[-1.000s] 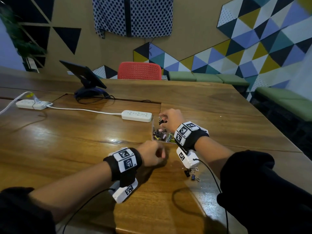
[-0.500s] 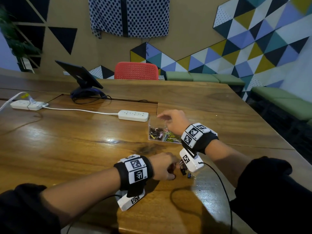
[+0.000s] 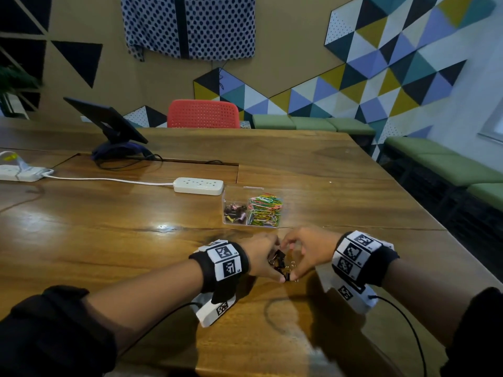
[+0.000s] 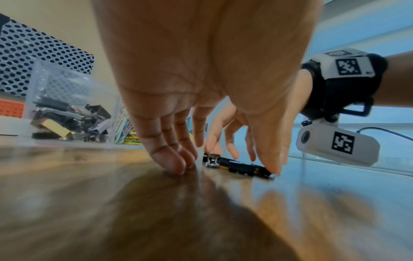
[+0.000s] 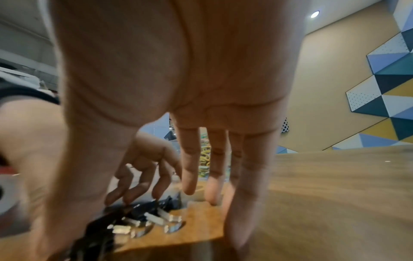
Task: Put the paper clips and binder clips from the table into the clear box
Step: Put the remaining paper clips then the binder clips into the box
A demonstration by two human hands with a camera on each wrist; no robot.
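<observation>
A long wooden desk stands in a room with a wall of coloured triangles, and on it lies a white power strip just beside the clear box. The box has two compartments: the one on the person's left holds binder clips, the one on the right holds a heap of coloured paper clips. Nearer to the person, apart from the box, a small pile of black binder clips with silver handles lies on the desk, and both hands are around it. The left hand has its fingers fairly straight, pointing down, with the fingertips on the wood at one side of the pile; it does not grip anything. The right hand stands on the other side, its fingers also extended downward and only a little bent, holding nothing that I can see. It seems that the step in hand is to gather these last binder clips together between the two hands. The next move, I think, calls for closing the fingers under and around the pile, lifting it without letting small clips slip out, and carrying it forward to the left compartment of the box. I cannot see any loose paper clips left on the desk.
</observation>
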